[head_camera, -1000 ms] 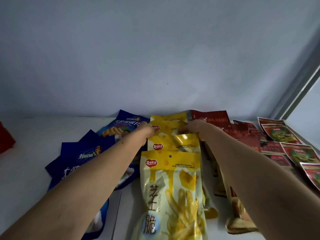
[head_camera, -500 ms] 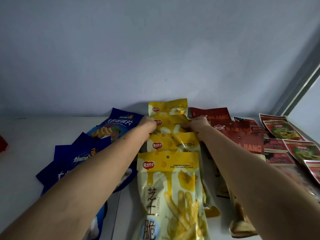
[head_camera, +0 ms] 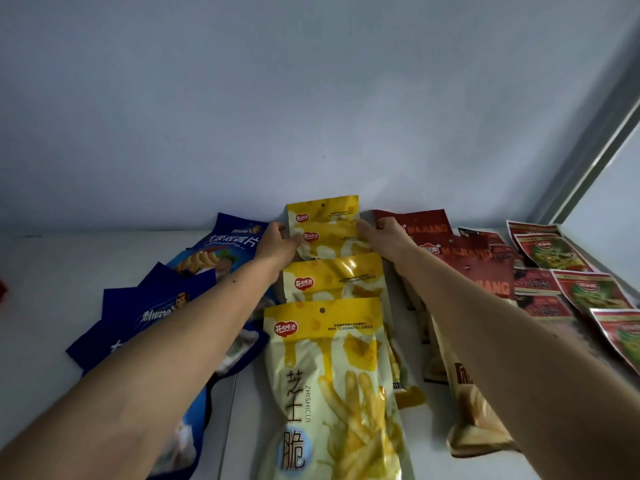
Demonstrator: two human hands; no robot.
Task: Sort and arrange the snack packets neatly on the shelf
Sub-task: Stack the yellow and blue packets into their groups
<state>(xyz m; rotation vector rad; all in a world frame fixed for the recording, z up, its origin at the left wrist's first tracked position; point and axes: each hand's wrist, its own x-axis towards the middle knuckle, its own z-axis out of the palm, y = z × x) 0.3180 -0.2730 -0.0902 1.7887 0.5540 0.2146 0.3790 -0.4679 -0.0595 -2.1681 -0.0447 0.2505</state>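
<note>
A: What was at the far left?

B: A white shelf [head_camera: 41, 306] under a pale blue back wall [head_camera: 311, 98], w/ a small red thing [head_camera: 2, 289] cut off at the left edge; couldn't tell what it was.

A: And next?

B: Blue snack packets [head_camera: 152, 306], fanned and overlapping, partly under the left forearm. One blue packet [head_camera: 228, 244] lay furthest back, near the wall.

A: The left hand?

B: Left hand [head_camera: 277, 244] reached to the back, fingers curled around the left edge of the rear yellow packets [head_camera: 325, 230], thumb on the front.

A: Those were in the middle?

B: Yes. A column of yellow cheese-stick packets ran front to back, each overlapping the next. Nearest packet [head_camera: 329, 375] was the largest in view, another [head_camera: 332, 278] behind it, then the two rear ones, tops tilted up against the wall.

A: The right hand?

B: Right hand [head_camera: 384, 237] gripped the right edge of the same rear packets, fingers curled on them.

A: To the right?

B: Dark red packets [head_camera: 478, 268] overlapping in a row, beige packets [head_camera: 474, 427] partly under the right forearm, then red-and-green packets [head_camera: 588, 292] by the shelf's right side, next to a grey frame [head_camera: 595, 150].
</note>
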